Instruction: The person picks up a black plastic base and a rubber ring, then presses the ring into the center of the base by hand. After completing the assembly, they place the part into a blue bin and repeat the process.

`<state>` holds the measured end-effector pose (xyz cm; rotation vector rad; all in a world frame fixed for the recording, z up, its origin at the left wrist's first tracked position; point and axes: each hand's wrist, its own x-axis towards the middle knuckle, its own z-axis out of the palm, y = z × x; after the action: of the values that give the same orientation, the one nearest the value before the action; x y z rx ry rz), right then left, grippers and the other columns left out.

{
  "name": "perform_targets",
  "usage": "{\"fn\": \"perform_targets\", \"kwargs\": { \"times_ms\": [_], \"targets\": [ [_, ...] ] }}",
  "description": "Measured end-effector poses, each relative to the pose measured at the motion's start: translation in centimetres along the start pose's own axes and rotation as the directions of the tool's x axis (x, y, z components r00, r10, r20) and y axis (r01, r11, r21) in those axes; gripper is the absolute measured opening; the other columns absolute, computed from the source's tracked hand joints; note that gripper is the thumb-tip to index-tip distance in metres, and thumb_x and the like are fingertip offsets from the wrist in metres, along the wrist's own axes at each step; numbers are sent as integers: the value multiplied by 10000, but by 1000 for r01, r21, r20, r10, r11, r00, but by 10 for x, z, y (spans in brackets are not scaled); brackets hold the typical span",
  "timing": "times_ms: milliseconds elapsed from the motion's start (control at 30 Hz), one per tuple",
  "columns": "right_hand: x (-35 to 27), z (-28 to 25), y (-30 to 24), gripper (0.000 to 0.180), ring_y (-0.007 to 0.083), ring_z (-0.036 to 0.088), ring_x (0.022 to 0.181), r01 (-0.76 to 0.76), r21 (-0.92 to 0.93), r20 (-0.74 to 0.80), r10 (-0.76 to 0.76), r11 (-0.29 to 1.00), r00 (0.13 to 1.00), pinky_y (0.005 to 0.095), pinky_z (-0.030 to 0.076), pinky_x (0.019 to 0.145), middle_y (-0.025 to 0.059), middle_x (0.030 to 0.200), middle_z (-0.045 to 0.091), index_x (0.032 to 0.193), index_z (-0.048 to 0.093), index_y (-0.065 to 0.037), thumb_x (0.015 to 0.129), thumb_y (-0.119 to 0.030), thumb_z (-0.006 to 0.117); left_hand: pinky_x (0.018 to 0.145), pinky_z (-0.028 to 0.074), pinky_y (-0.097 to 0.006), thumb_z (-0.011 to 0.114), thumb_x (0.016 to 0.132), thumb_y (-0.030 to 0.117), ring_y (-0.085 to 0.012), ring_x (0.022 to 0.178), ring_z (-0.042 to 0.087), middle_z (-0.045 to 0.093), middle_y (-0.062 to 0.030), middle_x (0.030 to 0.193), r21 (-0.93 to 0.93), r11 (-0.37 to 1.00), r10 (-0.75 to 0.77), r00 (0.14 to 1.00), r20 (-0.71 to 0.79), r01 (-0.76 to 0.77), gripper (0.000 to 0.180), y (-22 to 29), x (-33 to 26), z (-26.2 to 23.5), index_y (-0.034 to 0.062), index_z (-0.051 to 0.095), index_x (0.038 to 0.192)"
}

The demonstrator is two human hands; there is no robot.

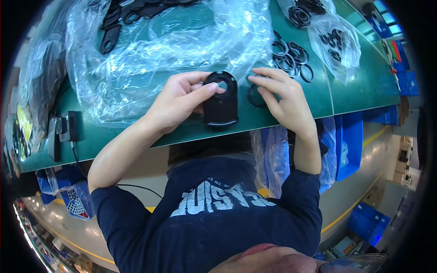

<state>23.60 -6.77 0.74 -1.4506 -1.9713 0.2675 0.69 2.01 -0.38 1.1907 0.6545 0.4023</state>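
Observation:
My left hand [182, 98] is closed on a black plastic housing [220, 111], with the thumb over the round opening near its top. The part is held upright above the front of the green table, its flat, rounded lower end toward me. To its right, my right hand [287, 95] has its fingers curled at a thin black ring [251, 96], which it grips by its right side. A small gap separates the ring from the housing. Beyond my right hand lies a loose pile of black rings [291, 59].
A large clear plastic bag [182, 50] with black parts [109, 38] covers the table's left and middle. Bags of small black pieces [334, 43] lie at the far right. A black device [68, 126] with a cable stands at left. Blue bins [350, 145] sit below the edge.

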Motion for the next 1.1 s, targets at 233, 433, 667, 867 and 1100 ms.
{"fn": "perform_targets", "kwargs": {
  "times_ms": [233, 433, 667, 867, 1100],
  "targets": [
    [-18, 6, -14, 402, 310, 573, 958, -150, -143, -77, 140, 978, 987, 361, 460, 835, 167, 1036, 617, 1018, 620, 32, 662, -100, 752, 591, 464, -171, 561, 903, 201, -60, 761, 595, 658, -63, 969, -45, 999, -28, 999, -37, 27, 328, 0, 0, 3, -33, 553, 1133],
    [-17, 6, -15, 450, 313, 585, 948, -147, -123, -89, 136, 982, 987, 357, 461, 839, 167, 1020, 630, 1039, 616, 28, 637, -102, 772, 615, 490, -177, 569, 900, 201, -85, 803, 620, 653, -74, 986, -84, 996, -9, 1000, -19, 8, 331, -1, 1, 1, -31, 547, 1135],
    [-21, 5, -11, 474, 261, 605, 930, -285, 94, -107, 295, 954, 950, 322, 477, 825, 165, 1042, 619, 1078, 590, 50, 651, -71, 756, 658, 502, -193, 578, 895, 201, -90, 830, 624, 656, -65, 973, -114, 993, -32, 999, 4, 32, 341, 0, -3, 5, -14, 535, 1155],
    [-14, 9, -32, 451, 183, 606, 937, -213, 509, -233, 371, 834, 899, 282, 484, 832, 140, 1042, 615, 1052, 611, 45, 633, -13, 769, 711, 494, -211, 547, 900, 158, -86, 863, 613, 646, -64, 997, -169, 985, -16, 997, 73, 28, 332, -1, -4, 6, -12, 516, 1183],
    [8, 30, -52, 458, 292, 603, 889, -2, 97, -306, 32, 995, 951, 344, 495, 772, 149, 971, 640, 1012, 615, 20, 597, -59, 793, 753, 504, -235, 529, 899, 125, -112, 944, 587, 584, -67, 1113, -166, 986, 8, 986, 165, 20, 372, -4, -4, 2, -11, 469, 1240]
  ]
}}
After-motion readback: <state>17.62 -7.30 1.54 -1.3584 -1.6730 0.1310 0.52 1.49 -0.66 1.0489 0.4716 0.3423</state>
